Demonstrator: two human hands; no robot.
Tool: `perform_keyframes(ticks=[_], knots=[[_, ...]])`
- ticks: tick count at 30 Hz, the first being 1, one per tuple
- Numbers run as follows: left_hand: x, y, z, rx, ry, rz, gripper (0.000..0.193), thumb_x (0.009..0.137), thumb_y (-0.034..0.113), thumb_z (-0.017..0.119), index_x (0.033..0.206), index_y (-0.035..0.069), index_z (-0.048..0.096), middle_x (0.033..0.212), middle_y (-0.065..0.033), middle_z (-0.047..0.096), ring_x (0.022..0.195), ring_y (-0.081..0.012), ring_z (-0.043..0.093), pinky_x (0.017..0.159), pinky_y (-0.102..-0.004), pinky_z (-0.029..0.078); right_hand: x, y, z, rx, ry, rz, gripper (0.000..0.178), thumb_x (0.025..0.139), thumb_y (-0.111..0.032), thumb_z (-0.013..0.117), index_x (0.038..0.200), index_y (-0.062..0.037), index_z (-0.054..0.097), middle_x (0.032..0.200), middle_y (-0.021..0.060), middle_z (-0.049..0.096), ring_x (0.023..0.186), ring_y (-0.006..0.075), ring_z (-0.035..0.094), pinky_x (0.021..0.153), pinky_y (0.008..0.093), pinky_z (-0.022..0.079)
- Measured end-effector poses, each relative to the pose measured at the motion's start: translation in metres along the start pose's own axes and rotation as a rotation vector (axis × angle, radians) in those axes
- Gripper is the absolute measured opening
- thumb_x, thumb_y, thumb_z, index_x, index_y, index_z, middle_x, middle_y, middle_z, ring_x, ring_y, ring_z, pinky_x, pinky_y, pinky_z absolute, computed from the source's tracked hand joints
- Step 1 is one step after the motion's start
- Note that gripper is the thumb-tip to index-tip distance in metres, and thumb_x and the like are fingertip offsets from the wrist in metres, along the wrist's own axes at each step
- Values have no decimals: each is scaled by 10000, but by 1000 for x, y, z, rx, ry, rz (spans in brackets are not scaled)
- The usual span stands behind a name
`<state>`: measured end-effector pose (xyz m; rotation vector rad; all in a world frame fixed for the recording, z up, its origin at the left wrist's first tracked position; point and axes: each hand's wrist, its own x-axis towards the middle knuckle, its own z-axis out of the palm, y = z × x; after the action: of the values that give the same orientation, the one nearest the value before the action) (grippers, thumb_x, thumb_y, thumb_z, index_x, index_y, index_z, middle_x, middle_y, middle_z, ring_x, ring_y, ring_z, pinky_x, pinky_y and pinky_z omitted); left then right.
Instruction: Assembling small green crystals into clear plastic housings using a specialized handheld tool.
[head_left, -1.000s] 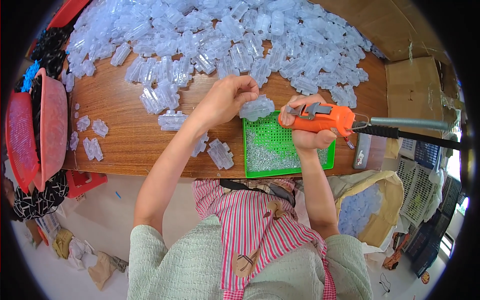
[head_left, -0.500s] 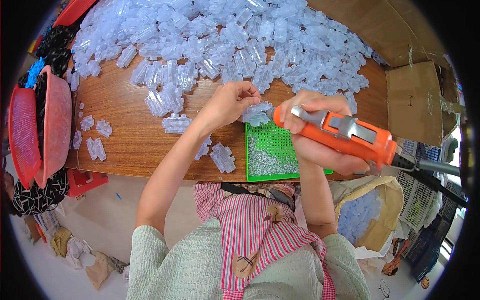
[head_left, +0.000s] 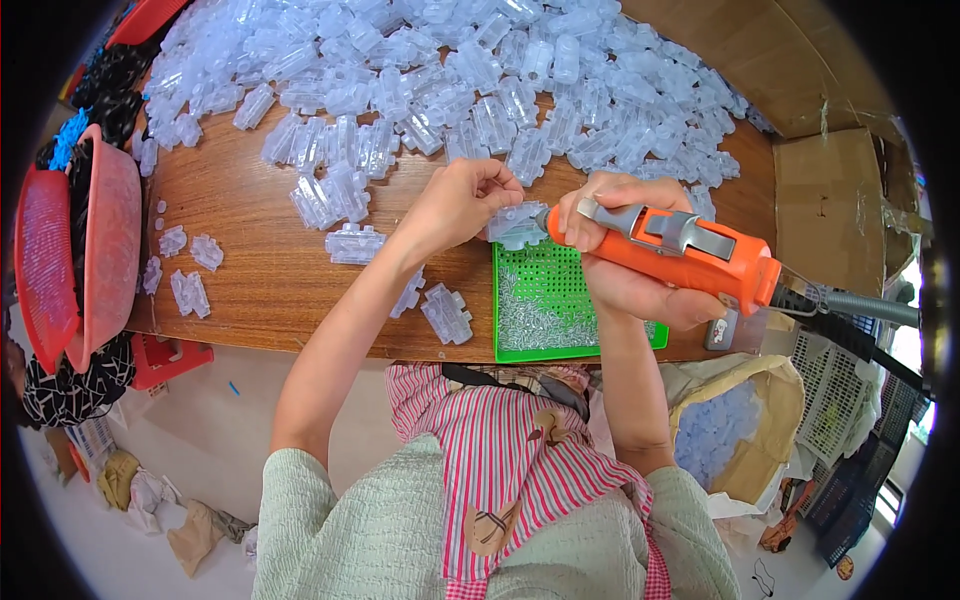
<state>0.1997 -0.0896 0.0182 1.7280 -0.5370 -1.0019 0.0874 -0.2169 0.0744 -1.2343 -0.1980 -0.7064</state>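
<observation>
My left hand (head_left: pixel 468 200) is closed, its fingertips on a clear plastic part (head_left: pixel 517 228) just above the far edge of a green perforated tray (head_left: pixel 496 300). Small silvery screws (head_left: pixel 545 322) lie spread in that tray. Wrapped round an orange electric screwdriver (head_left: pixel 690 255) is my right hand (head_left: pixel 632 235). The tool lies nearly level, and its tip points left and meets the right end of the clear part. Whether a screw sits at the tip cannot be seen.
A large heap of clear plastic parts (head_left: pixel 480 70) covers the table's far side. Several more lie loose on the left. A cardboard box (head_left: pixel 825 200) stands at the right, pink and red baskets (head_left: pixel 108 250) at the left. An open sack (head_left: pixel 780 420) holds more parts beside the table's front edge.
The rear of the screwdriver has swung slightly toward the left with my right hand, uncovering a small grey object by the tray. My left hand stays on the part.
</observation>
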Motion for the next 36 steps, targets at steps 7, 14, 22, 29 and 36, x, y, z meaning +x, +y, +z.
perform_keyframes(ticks=[7,14,22,29,36], knots=[[-13,7,-2,155,28,156,119,876,89,660,967,17,633,802,-3,638,689,-64,547,598,-248,457,-7,-30,-27,-6,120,-23,1026,665,-947,324,976,7,538,607,82,533,530,167,506,492,312,447],[-21,24,7,181,35,307,228,890,41,614,1114,54,577,841,-33,645,739,-110,579,660,-273,478,-36,-44,-40,-65,195,78,981,691,-907,403,946,30,534,623,81,547,543,154,521,501,291,454],[-60,38,50,378,-317,439,326,794,-12,643,1116,31,611,1337,-170,449,1015,-349,596,806,-417,497,-33,-44,-29,45,208,103,985,687,-896,439,961,46,537,647,90,554,569,161,540,531,304,459],[-57,20,60,563,-329,315,314,817,-16,606,1131,-8,616,1221,-198,589,1076,-401,576,891,-456,485,-35,-45,-34,-1,281,138,1004,669,-910,434,961,45,539,641,87,548,535,158,529,554,308,458],[-61,7,54,528,-186,395,238,805,-28,609,1030,37,653,1043,-173,627,939,-359,617,833,-433,504,-35,-24,-35,-32,363,171,892,669,-803,610,922,50,546,721,111,584,568,165,562,510,283,467]])
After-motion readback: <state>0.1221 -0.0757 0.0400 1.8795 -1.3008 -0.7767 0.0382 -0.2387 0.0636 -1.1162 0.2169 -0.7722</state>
